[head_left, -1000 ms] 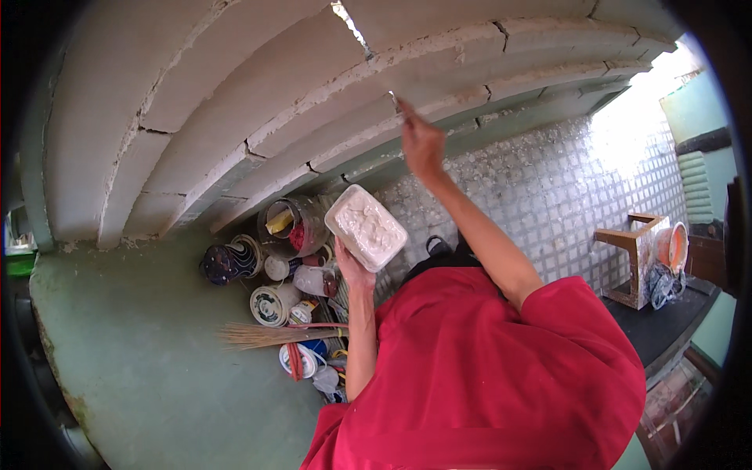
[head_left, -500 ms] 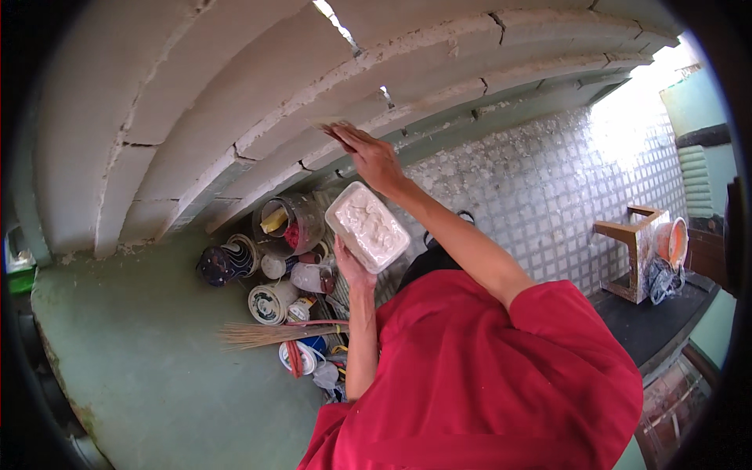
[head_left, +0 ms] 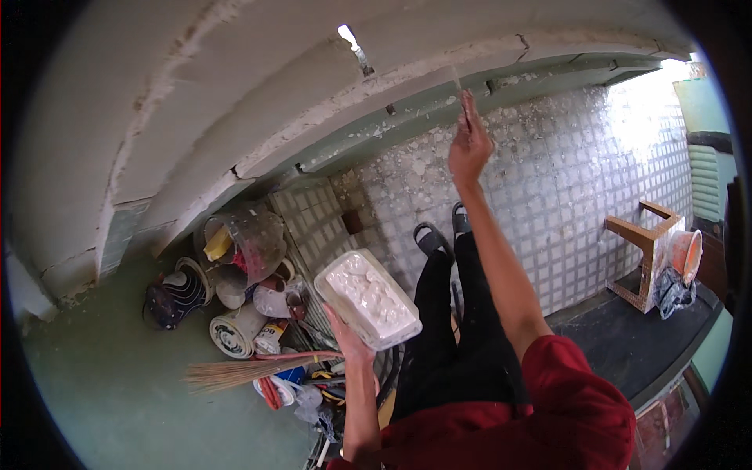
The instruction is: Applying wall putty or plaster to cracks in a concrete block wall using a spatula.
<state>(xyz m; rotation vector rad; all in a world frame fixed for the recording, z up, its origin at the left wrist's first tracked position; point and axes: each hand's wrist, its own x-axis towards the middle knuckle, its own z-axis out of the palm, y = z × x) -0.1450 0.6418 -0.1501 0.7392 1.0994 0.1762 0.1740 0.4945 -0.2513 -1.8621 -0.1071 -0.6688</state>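
Note:
My left hand (head_left: 348, 337) grips a white rectangular plastic tub (head_left: 409, 337) by its near left side. Lumpy white paste (head_left: 368, 294) fills much of it. Stretched out ahead, my right hand (head_left: 471, 149) is closed on a thin, pale putty scraper (head_left: 457, 77), seen almost edge-on. The scraper's tip is close to the ledged wall (head_left: 423, 70), where rough white filler lines the joints and dark gaps show. Whether the tip touches the wall I cannot tell.
Buckets, including a clear plastic one (head_left: 266, 243), crowd the corner at left, with a straw broom (head_left: 235, 374) nearby. My sandalled feet (head_left: 431, 239) stand on the spattered tiled floor (head_left: 564, 188). At right, a wooden stool (head_left: 646, 243) and an orange-lined bucket (head_left: 686, 254) rest on a dark bench (head_left: 627, 333).
My right hand has swung right and farther away along the wall with the scraper. The tub in my left hand sits a little lower in view. The whole view has shifted, showing my legs and feet.

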